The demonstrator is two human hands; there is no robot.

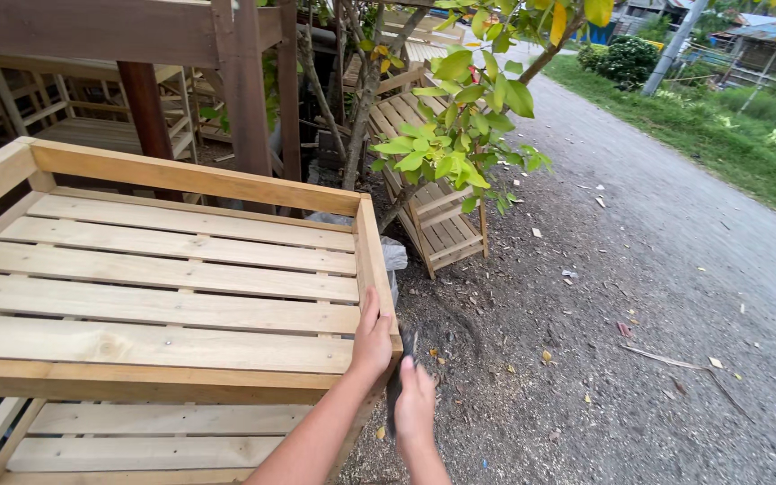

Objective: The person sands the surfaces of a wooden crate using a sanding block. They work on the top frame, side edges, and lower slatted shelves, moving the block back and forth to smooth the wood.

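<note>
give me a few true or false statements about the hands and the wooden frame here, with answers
1. The left hand rests on the corner of the slatted wooden frame. True.
2. The right hand grips a dark tool. True; what kind of tool is too blurred to tell.
3. The frame's slats are painted blue. False: they are bare, pale wood.
4. The ground to the right of the frame is tiled. False: it is dirt and gravel strewn with scraps.
5. A leafy branch hangs above a second slatted piece leaning by a tree. True.
</note>
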